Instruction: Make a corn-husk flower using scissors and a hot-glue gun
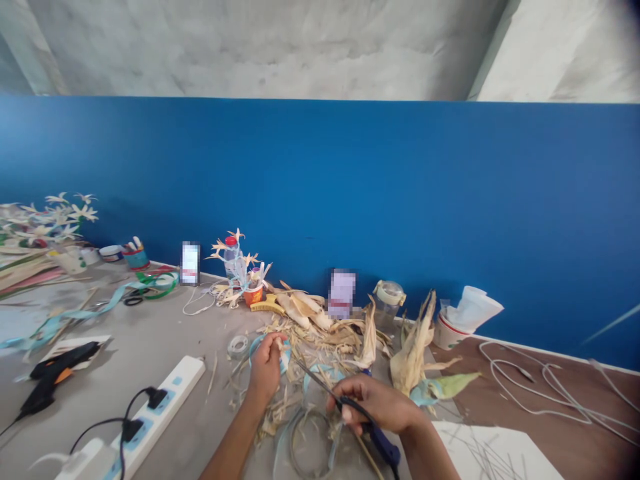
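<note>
My left hand (266,365) is closed in a pinch on a small pale piece of corn husk, held over a light blue ribbon roll (285,360) on the table. My right hand (373,403) is wrapped round a dark blue-handled tool (383,443) whose thin black tip (315,375) points up and left toward the left hand. Dry corn husks (325,333) lie piled just beyond both hands. Loops of blue ribbon (300,440) lie under my wrists.
A white power strip (165,400) with black plugs and a black glue gun (55,373) lie at the left. Husk flowers in a small orange cup (253,293), a glass jar (389,303), a paper cup (447,332), white cables (540,387) and white paper (490,450) stand around.
</note>
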A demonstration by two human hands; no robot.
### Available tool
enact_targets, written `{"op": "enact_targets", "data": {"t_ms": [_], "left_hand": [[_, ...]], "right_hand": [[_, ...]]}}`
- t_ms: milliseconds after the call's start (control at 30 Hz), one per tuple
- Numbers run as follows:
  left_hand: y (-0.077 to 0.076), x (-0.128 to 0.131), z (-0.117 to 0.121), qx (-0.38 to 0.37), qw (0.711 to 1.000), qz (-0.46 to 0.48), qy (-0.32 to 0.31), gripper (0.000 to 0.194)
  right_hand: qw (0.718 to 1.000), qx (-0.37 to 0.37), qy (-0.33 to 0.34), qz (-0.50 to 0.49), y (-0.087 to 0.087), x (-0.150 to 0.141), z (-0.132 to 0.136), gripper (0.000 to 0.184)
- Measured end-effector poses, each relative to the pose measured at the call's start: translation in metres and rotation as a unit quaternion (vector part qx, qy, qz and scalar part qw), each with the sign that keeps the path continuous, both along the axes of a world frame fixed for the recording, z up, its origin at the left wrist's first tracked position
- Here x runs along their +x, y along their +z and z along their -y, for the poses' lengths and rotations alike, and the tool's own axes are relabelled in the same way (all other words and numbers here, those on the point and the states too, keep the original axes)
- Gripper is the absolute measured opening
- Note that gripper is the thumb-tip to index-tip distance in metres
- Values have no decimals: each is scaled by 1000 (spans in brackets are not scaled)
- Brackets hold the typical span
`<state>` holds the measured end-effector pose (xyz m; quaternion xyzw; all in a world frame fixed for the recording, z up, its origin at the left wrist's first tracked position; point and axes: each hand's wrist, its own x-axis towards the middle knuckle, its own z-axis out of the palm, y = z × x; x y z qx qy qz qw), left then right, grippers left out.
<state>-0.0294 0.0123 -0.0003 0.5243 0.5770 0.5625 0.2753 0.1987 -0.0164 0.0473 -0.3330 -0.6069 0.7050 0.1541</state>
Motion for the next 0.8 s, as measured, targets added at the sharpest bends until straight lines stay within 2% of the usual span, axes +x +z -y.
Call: {"op": "enact_targets", "data": {"t_ms": [400,800], "left_hand": [[3,1,1,14,1000,-9,26,28],[-2,3,1,16,999,-16,31,29]], "right_hand": [[1000,-1,23,-14,-4,-9,1,53],[999,-11,-4,-34,-8,-19,2,49]]}}
